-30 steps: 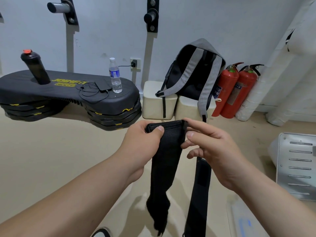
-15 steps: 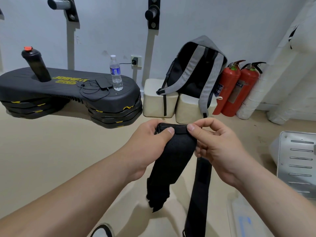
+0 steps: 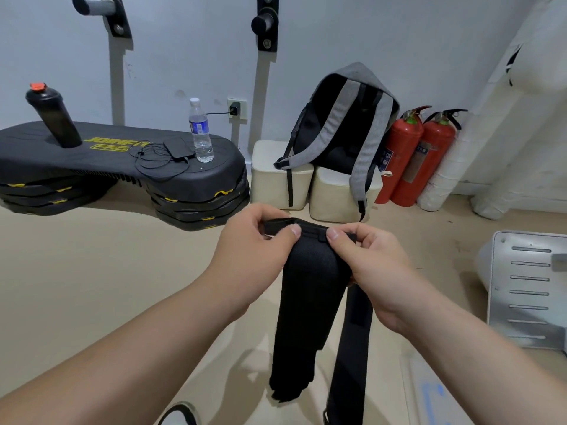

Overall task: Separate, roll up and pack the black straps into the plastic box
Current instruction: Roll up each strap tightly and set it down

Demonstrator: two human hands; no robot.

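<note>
1. In front of the grey backpack (image 3: 343,124), the left hand (image 3: 254,250) and right hand (image 3: 368,271) pinch the top edge of a wide black strap (image 3: 306,302).
2. The strap's tail hangs down; a narrower black strap (image 3: 352,348) hangs beside it.
3. Two red fire extinguishers (image 3: 408,154) stand just right of the backpack, and a water bottle (image 3: 201,133) stands well left of it.

Wide black strap (image 3: 306,302), top edge folded over, hanging limp; narrow black strap (image 3: 352,348) dangling just right of it.

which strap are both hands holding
The wider strap, its top edge pinched by the left hand and right hand; the narrower strap hangs below the right hand.
</note>
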